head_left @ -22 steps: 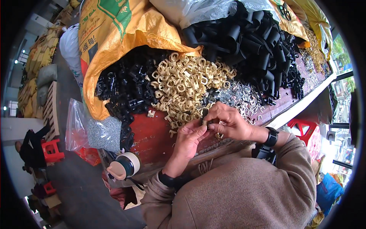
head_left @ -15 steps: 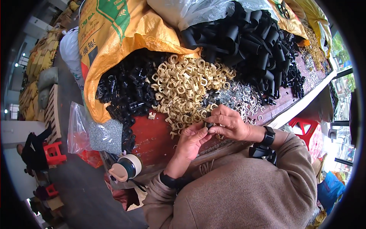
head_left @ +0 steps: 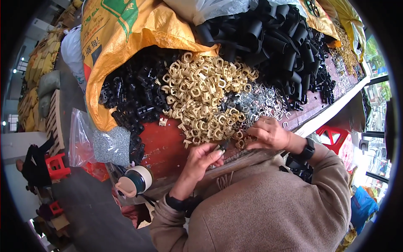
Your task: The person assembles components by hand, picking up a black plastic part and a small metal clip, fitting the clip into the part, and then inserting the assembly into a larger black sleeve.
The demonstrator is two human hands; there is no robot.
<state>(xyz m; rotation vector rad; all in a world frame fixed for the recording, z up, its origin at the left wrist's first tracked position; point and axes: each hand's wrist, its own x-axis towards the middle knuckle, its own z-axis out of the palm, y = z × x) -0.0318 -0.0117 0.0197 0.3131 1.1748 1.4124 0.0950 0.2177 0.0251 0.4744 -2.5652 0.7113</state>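
Note:
My left hand (head_left: pixel 200 163) is closed, pinching a small black plastic part (head_left: pixel 223 145) between thumb and fingers just above the table's near edge. To its right, my right hand (head_left: pixel 270 133) reaches down at the pile's front edge, its bent fingers spread apart and nothing visible in them. By its fingertips lie a few brownish ring-shaped pieces (head_left: pixel 239 143). Beyond both hands spreads a heap of cream plastic clips (head_left: pixel 201 90). Small silvery metal U-shaped clips (head_left: pixel 262 103) lie scattered just past my right hand.
Black fittings (head_left: pixel 142 90) spill from an orange woven sack (head_left: pixel 98 75) at the left. Large black tubes (head_left: pixel 268 42) pile up at the back. A bag of grey pellets (head_left: pixel 111 145) and a lidded cup (head_left: pixel 134 181) stand on the left. Behind my right arm is a red stool (head_left: pixel 333 138).
My hands have parted. The right hand has let go of the black part and moved right toward the clips; the left keeps the part and has shifted slightly left and down.

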